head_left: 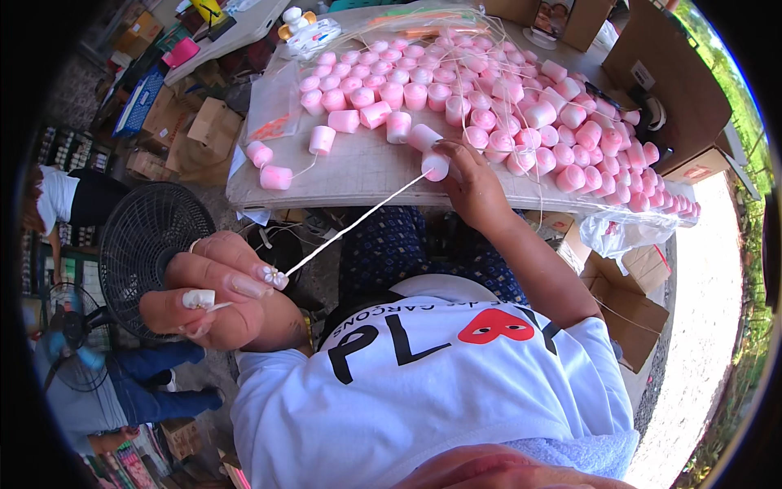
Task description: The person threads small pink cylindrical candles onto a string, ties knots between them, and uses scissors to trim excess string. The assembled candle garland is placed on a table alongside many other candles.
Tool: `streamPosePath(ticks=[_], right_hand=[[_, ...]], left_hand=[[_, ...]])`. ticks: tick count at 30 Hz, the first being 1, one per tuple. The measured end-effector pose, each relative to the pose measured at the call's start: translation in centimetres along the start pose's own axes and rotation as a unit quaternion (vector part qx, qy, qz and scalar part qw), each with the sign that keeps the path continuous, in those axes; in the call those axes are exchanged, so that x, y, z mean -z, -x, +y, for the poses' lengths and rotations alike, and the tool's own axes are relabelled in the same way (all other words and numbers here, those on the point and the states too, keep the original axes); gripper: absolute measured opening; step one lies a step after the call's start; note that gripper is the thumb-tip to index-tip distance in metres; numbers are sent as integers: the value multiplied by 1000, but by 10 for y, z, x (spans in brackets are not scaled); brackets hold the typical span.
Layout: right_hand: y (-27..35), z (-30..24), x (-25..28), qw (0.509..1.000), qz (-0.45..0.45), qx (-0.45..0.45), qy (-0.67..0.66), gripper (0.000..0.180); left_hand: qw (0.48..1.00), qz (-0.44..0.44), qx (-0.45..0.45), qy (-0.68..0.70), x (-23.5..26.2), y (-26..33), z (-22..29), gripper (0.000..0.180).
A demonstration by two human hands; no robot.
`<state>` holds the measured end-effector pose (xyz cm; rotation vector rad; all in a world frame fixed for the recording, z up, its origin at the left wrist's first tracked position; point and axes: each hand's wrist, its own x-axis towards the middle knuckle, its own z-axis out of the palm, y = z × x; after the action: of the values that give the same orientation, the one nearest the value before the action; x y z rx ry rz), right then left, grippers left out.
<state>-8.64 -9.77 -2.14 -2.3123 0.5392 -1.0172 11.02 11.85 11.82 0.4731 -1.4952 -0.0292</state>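
My left hand [213, 295] is raised at the left, its fingers pinched on a white cord [350, 228]. The cord runs taut up to a small pink-and-white cup-shaped piece [435, 167] at the table's near edge. My right hand [476, 183] grips that piece, its fingers curled around the right side. Touching it from behind is another such piece [423, 137], tipped over. Many more pink pieces [415, 96] stand packed across the table [366, 175], some lying on their sides. Two loose ones [275, 178] lie at the left corner, with a thin cord beside them.
Loose cords trail over the pile. Behind it are a clear plastic bag [273, 102] and a white figurine [297, 18]. Cardboard boxes [672, 81] stand at the right. A black fan [151, 244] is near my left hand. Two other people [151, 379] are at the far left.
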Motion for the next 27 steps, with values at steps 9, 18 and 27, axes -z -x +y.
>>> streamPosePath(ticks=[9, 18, 27], right_hand=[[-38, -13, -10, 995, -39, -86, 14, 38], [8, -11, 22, 993, -103, -44, 39, 50], [34, -67, 72, 804, -81, -258, -530, 20]], left_hand=[[960, -121, 245, 53, -61, 8, -24, 9], [927, -194, 320, -19, -85, 45, -73, 12], [940, -209, 240, -120, -90, 52, -103, 13]])
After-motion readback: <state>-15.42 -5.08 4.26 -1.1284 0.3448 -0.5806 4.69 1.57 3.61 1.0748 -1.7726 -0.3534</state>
